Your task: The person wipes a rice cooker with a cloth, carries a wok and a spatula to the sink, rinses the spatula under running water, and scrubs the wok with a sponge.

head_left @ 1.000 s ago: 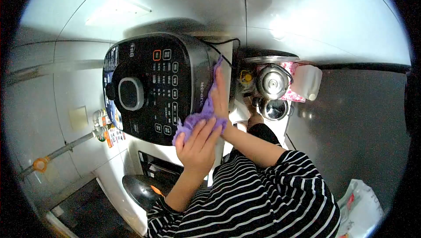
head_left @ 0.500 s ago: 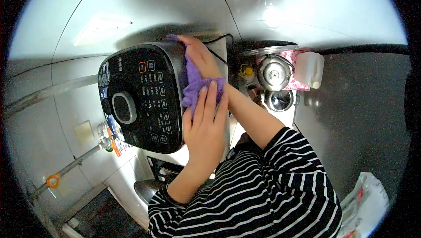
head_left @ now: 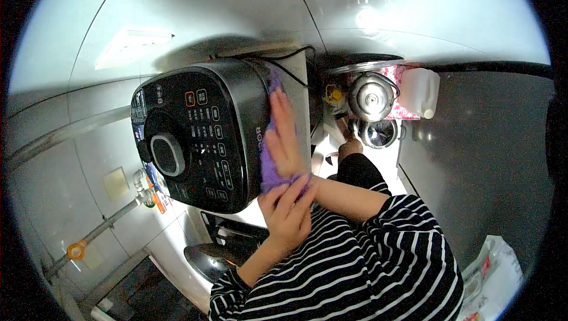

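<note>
A black electric pressure cooker (head_left: 247,143), with a button panel and a round grey-rimmed knob on its lid, stands left of centre in the head view. A purple cloth (head_left: 273,164) lies along its front side. My right hand (head_left: 284,135) is flat over the cloth, fingers stretched out, pressing it to the cooker's side. Lower down, my left hand (head_left: 289,211) pinches the near end of the cloth beside my right wrist. Part of the cloth is hidden under my hands.
Behind the cooker runs a black cord (head_left: 290,71). To the right stand a steel kettle (head_left: 371,99), a translucent jug (head_left: 421,93) and a shiny pot (head_left: 378,134). A pipe (head_left: 121,211) crosses the left wall. A plastic bag (head_left: 494,274) is at lower right.
Both hands and the cloth have moved down along the cooker's side, toward my body. My right hand has left the far top corner, so more of that side shows.
</note>
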A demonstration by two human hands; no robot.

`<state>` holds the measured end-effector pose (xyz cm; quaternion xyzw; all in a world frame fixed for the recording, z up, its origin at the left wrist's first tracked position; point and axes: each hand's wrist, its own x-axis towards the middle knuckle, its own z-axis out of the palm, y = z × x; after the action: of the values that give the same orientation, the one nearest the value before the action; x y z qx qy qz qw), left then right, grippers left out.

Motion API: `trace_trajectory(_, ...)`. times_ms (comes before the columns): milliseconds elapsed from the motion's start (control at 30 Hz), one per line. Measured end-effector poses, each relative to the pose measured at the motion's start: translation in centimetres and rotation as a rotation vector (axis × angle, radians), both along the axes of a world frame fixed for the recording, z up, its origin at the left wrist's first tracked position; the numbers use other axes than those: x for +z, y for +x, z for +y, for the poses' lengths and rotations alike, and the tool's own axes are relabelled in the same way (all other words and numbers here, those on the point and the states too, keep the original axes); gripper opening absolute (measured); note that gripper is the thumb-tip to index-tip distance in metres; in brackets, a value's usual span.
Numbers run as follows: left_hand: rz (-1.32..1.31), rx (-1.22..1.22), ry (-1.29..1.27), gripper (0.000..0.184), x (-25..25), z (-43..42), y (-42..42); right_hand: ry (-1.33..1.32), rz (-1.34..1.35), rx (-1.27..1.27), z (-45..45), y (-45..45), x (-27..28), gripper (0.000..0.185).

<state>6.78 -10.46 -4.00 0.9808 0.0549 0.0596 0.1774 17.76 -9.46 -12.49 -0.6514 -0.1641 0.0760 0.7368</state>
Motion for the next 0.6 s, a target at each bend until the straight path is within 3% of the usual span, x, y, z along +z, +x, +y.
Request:
trace_trajectory(100, -0.299, 0.087, -0.013, 0.044, -1.7, -0.4, -1.8, 0.053, -0.128, 0.109, 0.0, 2.0, 2.8, 0.060)
trace_trajectory(200, -0.229, 0.115, -0.031, 0.055, -3.8, -0.9, -1.5, 0.120, -0.163, 0.134, 0.7, 4.4, 2.3, 0.056)
trace_trajectory(300, -0.145, 0.150, -0.142, 0.064, -6.0, -1.5, -0.3, 0.150, -0.022, 0.086, 1.5, 5.3, 0.6, 0.052)
trace_trajectory(433, 0.012, 0.215, -0.435, 0.061, -6.5, -1.0, 3.3, 0.368, 0.446, 0.155, 5.0, 6.0, -10.9, 0.049)
trace_trajectory(533, 0.059, 0.242, -0.481, 0.060, -8.1, -0.9, 4.6, 0.396, 0.480, 0.230, 6.1, 4.8, -20.1, 0.051)
trace_trajectory(600, 0.053, 0.245, -0.488, 0.058, -9.1, -1.2, 4.0, 0.427, 0.537, 0.244, 5.9, 3.8, -21.6, 0.051)
